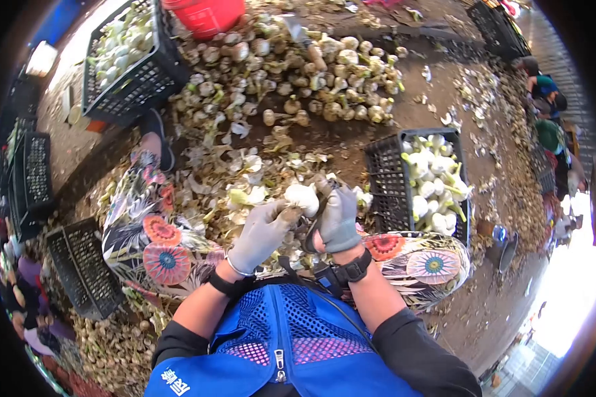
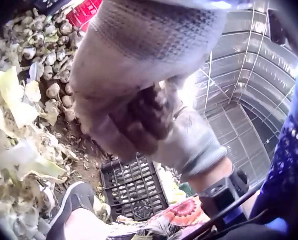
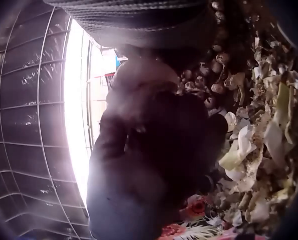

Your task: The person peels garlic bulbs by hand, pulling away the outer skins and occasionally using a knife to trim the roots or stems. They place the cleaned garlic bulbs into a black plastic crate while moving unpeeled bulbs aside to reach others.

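Between the two gloved hands is a white garlic bulb point(image 1: 302, 197), over a heap of loose skins. My left hand point(image 1: 261, 231) grips it from the left, fingers bent around its lower side. Curled against the bulb's right side, my right hand point(image 1: 339, 215) has dark, soiled fingertips. In the left wrist view the left glove point(image 2: 124, 75) covers most of the bulb, and the right hand's glove point(image 2: 189, 142) shows behind it. The right wrist view is dim and shadowed, so the fingers' contact is hidden there.
Unpeeled garlic bulbs point(image 1: 351, 86) lie ahead, with a wooden-handled blade point(image 1: 316, 56) on them. A black crate point(image 1: 384, 175) of white garlic stands right; another filled crate point(image 1: 129, 89) and a red bucket point(image 1: 208, 16) are at upper left. Skins point(image 1: 245, 172) cover the ground between the legs.
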Available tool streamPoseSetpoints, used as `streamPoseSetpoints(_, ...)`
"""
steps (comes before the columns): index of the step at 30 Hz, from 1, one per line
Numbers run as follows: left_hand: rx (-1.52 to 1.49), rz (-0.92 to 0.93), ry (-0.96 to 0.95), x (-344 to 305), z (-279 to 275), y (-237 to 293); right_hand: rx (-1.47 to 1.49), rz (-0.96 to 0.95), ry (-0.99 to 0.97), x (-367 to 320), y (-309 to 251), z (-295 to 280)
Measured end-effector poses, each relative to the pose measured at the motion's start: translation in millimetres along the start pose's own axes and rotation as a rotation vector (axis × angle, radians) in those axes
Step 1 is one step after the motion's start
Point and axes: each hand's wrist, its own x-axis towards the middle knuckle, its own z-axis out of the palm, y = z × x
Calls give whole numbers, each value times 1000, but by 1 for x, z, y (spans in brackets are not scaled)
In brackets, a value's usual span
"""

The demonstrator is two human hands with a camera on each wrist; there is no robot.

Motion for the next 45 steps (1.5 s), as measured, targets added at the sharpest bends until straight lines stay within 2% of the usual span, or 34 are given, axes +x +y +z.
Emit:
streamPoseSetpoints(1, 129, -5, 34, -1, 3, 2, -9, 3, 14, 2, -15, 2)
streamPoseSetpoints(2, 258, -4, 73, -1, 3, 2, 450, 319, 95, 9, -46, 7)
streamPoseSetpoints(3, 404, 129, 88, 2, 1, -8, 913, 628, 172, 15, -65, 8)
streamPoseSetpoints(4, 401, 133, 80, 5, -3, -12, 963, 574, 330, 17, -67, -3)
streamPoseSetpoints(5, 495, 118, 51, 7, -7, -15, 705, 443, 345, 24, -69, -24)
streamPoseSetpoints(6, 589, 102, 20, 8, -10, -19, 14, 107, 407, 30, -56, -60)
streamPoseSetpoints(8, 581, 78, 58, 13, -19, -31, -349, 207, 775, 46, -93, -108)
streamPoseSetpoints(10, 569, 28, 169, 20, -29, -43, -988, 83, 768, 46, -71, -179)
streamPoseSetpoints(12, 480, 57, 203, 30, -35, -48, -1102, 47, 837, 38, -56, -205)
streamPoseSetpoints(13, 361, 30, 220, 35, -37, -48, -1069, 66, 846, 38, -61, -191)
streamPoseSetpoints(14, 243, 2, 231, 39, -36, -42, -991, -31, 828, 48, -57, -171)
streamPoseSetpoints(15, 156, -140, 240, 39, -36, -34, -939, 97, 719, 56, -53, -151)
streamPoseSetpoints(17, 217, -175, 215, 38, -40, -50, -708, 48, 374, 79, -39, -96)
streamPoseSetpoints(18, 279, -207, 191, 42, -50, -58, -739, -202, 202, 115, -21, -41)
streamPoseSetpoints(20, 336, -187, 201, 41, -58, -55, -520, -26, 52, 153, 14, 4)
streamPoseSetpoints(21, 337, -142, 247, 42, -61, -60, -607, -79, -16, 175, 34, 24)
streamPoseSetpoints(22, 338, -96, 293, 43, -64, -64, -691, -24, -95, 195, 43, 45)
streamPoseSetpoints(23, 282, -135, 305, 45, -67, -67, -777, 39, -129, 212, 48, 67)
streamPoseSetpoints(24, 280, -140, 307, 46, -69, -71, -781, 16, -152, 233, 80, 81)
streamPoseSetpoints(26, 209, -94, 384, 52, -70, -75, -872, 269, -180, 256, 87, 116)
streamPoseSetpoints(28, 152, -149, 348, 54, -71, -66, -1122, 418, -329, 267, 92, 141)
streamPoseSetpoints(30, 78, -200, 366, 55, -72, -60, -1208, 424, -351, 264, 94, 144)
streamPoseSetpoints(32, 133, -196, 361, 56, -76, -60, -966, 387, -240, 260, 106, 132)
streamPoseSetpoints(33, 38, -149, 419, 59, -77, -62, -872, 314, -143, 252, 112, 128)
streamPoseSetpoints(34, -58, -99, 480, 61, -78, -61, -751, 188, -134, 238, 104, 124)
streamPoseSetpoints(35, -149, -156, 428, 62, -84, -51, -626, 63, -128, 218, 93, 119)
streamPoseSetpoints(36, -146, -150, 433, 64, -84, -45, -540, -21, -149, 195, 68, 117)
streamPoseSetpoints(37, -271, -107, 451, 63, -84, -40, -480, -121, -150, 174, 46, 121)
streamPoseSetpoints(38, -391, -63, 470, 61, -84, -35, -454, -135, -215, 151, 21, 120)
streamPoseSetpoints(39, -486, -27, 444, 59, -84, -34, -437, -273, -236, 129, 11, 123)
streamPoseSetpoints(40, -470, -24, 458, 55, -86, -40, -402, -284, -310, 108, 0, 125)
streamPoseSetpoints(43, -422, -40, 375, 37, -92, -40, -402, -285, -317, 67, -36, 128)
streamPoseSetpoints(44, -408, -31, 381, 32, -91, -39, -497, -313, -352, 70, -48, 116)
streamPoseSetpoints(45, -239, 29, 421, 28, -90, -39, -595, -340, -383, 72, -55, 103)
